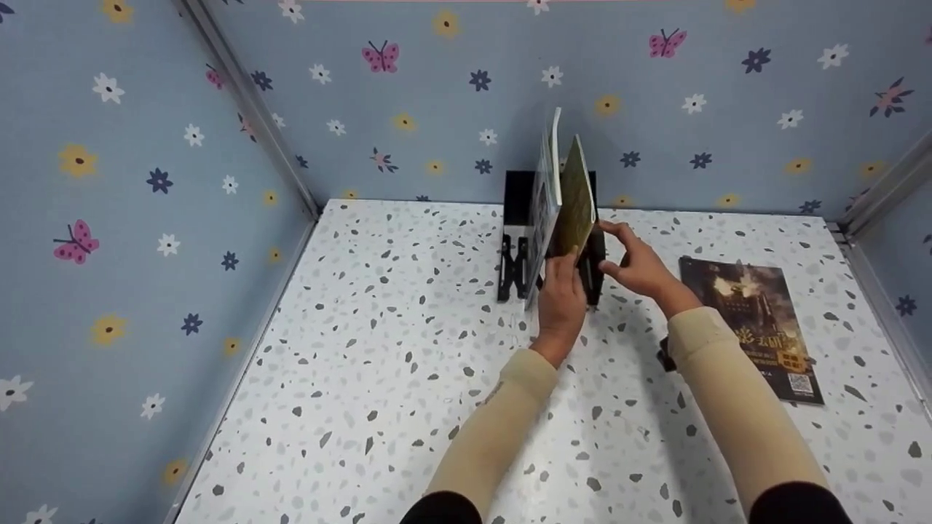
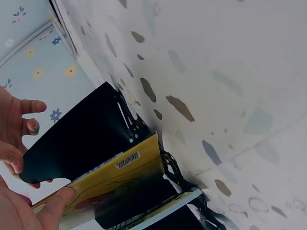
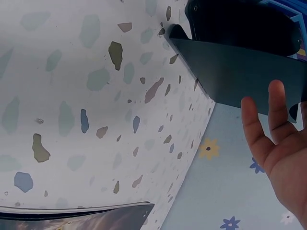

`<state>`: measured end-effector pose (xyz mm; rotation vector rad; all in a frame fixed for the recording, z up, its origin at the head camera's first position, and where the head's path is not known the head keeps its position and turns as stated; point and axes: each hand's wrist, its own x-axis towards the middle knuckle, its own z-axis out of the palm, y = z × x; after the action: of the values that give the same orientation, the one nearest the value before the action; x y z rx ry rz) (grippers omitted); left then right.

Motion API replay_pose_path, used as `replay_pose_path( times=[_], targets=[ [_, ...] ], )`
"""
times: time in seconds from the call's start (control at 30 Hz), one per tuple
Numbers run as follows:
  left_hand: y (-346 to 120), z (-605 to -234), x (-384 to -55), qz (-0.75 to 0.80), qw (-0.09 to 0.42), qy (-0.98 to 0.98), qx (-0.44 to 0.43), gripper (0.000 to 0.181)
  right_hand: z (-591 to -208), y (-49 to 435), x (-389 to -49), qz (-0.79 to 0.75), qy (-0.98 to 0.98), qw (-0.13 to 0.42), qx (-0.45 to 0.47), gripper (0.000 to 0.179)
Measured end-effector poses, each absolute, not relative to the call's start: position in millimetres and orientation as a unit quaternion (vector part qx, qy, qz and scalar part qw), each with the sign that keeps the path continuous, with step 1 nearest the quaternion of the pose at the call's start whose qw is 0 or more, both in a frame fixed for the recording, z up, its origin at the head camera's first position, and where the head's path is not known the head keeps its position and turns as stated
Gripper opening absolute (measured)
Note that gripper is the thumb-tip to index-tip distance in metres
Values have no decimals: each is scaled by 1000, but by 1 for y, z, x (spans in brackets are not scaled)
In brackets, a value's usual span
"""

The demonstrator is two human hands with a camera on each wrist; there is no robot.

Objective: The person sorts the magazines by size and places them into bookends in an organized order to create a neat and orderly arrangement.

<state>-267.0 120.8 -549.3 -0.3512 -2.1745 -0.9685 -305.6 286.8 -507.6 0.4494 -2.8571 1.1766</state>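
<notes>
A black bookend stand [image 1: 518,196] stands near the back wall with thin books upright in it. Between a pale-edged book [image 1: 542,211] and the stand's right end plate [image 2: 72,134] leans an olive-yellow book [image 1: 575,196]. My left hand [image 1: 562,298] touches the front of the olive-yellow book with fairly straight fingers. In the left wrist view, one fingertip rests on its yellow cover [image 2: 115,177]; the left thumb is hidden. My right hand [image 1: 641,266] is at the end plate's outer side, fingers spread. The right wrist view shows its fingers [image 3: 277,108] straight beside the plate.
A dark book [image 1: 753,327] lies flat on the speckled white table [image 1: 378,364], to the right of the stand. Beside its left edge, a small black object is partly hidden by my right sleeve [image 1: 728,393]. Flower-patterned walls [image 1: 437,94] enclose the table's back and sides.
</notes>
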Motion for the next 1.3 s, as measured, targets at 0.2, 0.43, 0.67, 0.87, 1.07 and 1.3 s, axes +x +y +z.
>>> replay_pose_path(
  times=[0.2, 0.43, 0.67, 0.87, 1.07, 1.3],
  targets=[
    [122, -546, -272, -337, 355, -865, -107, 29, -507, 284, -305, 382, -912, 18, 149, 66],
    [125, -541, -281, -316, 320, -889, -85, 32, -506, 282, -307, 379, -911, 28, 159, 66],
    [124, -541, -286, -305, 303, -899, -83, 35, -507, 281, -307, 376, -913, 18, 158, 67],
    [124, -540, -292, -298, 318, -896, -87, 40, -508, 282, -306, 383, -910, 20, 157, 67],
    [127, -538, -290, -323, 287, -898, -86, 45, -508, 285, -307, 380, -911, 27, 160, 66],
    [130, -540, -287, -330, 272, -900, -83, 57, -509, 289, -308, 378, -913, 24, 151, 65]
  ],
)
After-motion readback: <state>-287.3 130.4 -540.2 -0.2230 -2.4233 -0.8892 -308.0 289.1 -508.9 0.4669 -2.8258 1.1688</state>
